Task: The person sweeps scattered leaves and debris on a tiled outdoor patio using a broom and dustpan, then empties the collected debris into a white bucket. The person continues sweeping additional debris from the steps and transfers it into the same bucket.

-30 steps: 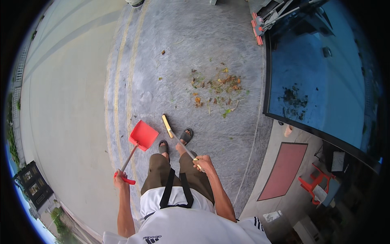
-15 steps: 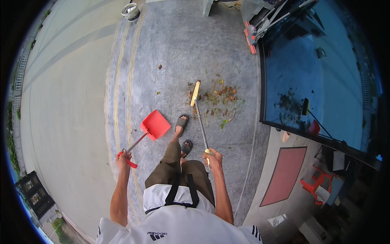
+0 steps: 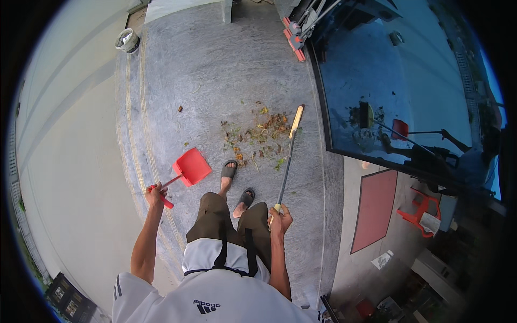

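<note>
My left hand (image 3: 155, 194) is closed round the red handle of a long-handled dustpan, whose red pan (image 3: 193, 167) is low by the floor, left of my feet. In my right hand (image 3: 280, 219) is the upper end of a broom's grey pole. The broom's yellow head (image 3: 297, 121) is at the right edge of a scatter of dry leaves and green bits (image 3: 258, 135) on the grey floor. Its bristles are mostly hidden under the head. The leaves lie ahead of my sandalled feet, between the dustpan and the broom head.
A dark glass pane (image 3: 388, 97) stands along the right, mirroring the scene. Mops with red and grey heads (image 3: 294, 39) lean at its far end. A white bucket (image 3: 127, 41) is at the far left. A red mat (image 3: 374, 211) and a red stool (image 3: 421, 212) are at the right.
The broom head has moved right, from the left side of the leaves to their right edge. The whole view has shifted. The dustpan stays in my left hand, left of my feet.
</note>
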Motion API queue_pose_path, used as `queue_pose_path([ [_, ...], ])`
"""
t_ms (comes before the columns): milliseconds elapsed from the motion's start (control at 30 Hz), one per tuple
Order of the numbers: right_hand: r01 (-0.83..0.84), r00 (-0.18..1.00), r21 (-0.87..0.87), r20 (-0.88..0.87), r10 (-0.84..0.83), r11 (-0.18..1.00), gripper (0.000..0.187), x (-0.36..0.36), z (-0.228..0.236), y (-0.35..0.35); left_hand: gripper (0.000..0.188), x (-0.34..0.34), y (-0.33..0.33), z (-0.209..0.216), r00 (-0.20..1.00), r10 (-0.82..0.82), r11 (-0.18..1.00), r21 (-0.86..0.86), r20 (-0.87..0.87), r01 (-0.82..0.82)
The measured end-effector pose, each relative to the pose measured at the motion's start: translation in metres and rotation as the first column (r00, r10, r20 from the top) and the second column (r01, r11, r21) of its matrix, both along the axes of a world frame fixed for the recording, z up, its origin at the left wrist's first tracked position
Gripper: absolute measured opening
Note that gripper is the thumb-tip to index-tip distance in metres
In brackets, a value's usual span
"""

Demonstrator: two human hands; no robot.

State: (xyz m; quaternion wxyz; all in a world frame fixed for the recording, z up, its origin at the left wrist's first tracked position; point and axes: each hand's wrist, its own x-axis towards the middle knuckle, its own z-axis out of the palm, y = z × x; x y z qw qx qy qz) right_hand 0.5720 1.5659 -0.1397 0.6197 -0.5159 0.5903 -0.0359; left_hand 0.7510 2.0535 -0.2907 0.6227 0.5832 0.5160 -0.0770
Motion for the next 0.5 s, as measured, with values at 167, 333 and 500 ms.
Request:
queue_pose_path([
  [167, 0.059, 0.992, -0.121, -0.106, -0.072, 0.991, 0.063, 0.012, -0.024, -0.057, 0.030, 0.028, -0.036, -0.002, 0.994, -0.103, 0.995, 0.005, -0.036, 0.103],
  [333, 0.007, 0.971, -0.222, -0.233, -0.060, 0.975, 0.053, 0.013, -0.051, -0.124, 0.031, 0.056, -0.126, -0.015, 0.995, -0.032, 0.997, -0.071, 0.093, 0.039],
  [500, -0.136, 0.918, -0.183, -0.392, 0.054, 0.974, 0.038, 0.043, -0.067, -0.159, 0.032, 0.090, -0.236, 0.012, 0.986, -0.042, 0.996, -0.067, 0.164, 0.054],
])
